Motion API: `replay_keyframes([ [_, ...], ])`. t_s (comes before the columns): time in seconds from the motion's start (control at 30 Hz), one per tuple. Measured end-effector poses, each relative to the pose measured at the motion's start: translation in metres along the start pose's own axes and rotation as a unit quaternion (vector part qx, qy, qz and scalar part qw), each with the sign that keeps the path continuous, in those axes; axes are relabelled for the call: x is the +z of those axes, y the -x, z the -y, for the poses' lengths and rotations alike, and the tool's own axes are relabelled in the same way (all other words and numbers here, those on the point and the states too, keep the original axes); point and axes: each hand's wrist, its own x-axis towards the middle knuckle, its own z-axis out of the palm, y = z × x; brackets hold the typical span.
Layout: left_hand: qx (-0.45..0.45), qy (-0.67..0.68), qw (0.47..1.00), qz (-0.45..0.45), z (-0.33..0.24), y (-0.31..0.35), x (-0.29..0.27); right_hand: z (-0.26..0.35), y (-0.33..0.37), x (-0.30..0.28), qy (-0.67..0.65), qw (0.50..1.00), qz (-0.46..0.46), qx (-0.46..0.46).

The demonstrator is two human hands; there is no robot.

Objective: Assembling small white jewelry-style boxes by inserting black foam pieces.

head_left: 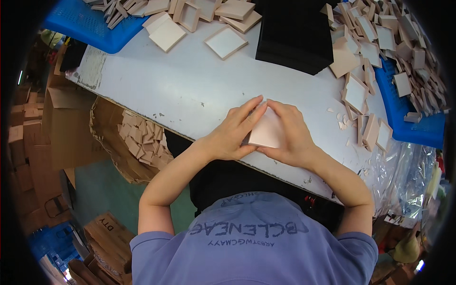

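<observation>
I'm watching a pale pink box [267, 134] being held over the near edge of a white table [185, 90]; I can't tell whether it's touching. The left hand [237, 129] is curving around its left side and the right hand [292, 135] is cupping its right, both half-closed, fingertips nearly meeting beyond it. Farther off, a black block [295, 40] is standing between scattered box pieces [167, 34].

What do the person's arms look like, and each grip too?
The arms are bare below short, loose, bluish-purple sleeves. The left grip and the right grip are ungloved hands with fingers and thumbs, and I can see nothing worn on them.
</observation>
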Motion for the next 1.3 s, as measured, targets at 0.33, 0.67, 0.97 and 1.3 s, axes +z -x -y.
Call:
replay_keyframes([
  [0.33, 0.001, 0.045, 0.999, -0.005, 0.003, 0.003, 0.006, -0.004, 0.007, 0.012, -0.047, 0.998, -0.036, -0.008],
  [0.67, -0.012, 0.008, 1.0, 0.002, -0.001, 0.004, 0.006, -0.001, 0.006, 0.009, -0.047, 0.999, -0.026, -0.006],
  [0.97, -0.011, -0.168, 0.98, 0.106, -0.011, 0.004, -0.004, 0.003, 0.004, 0.002, 0.167, 0.981, 0.077, -0.055],
  [1.3, -0.071, -0.115, 0.979, -0.154, 0.055, -0.047, -0.036, -0.073, -0.102, -0.104, 0.294, 0.919, -0.249, -0.083],
])
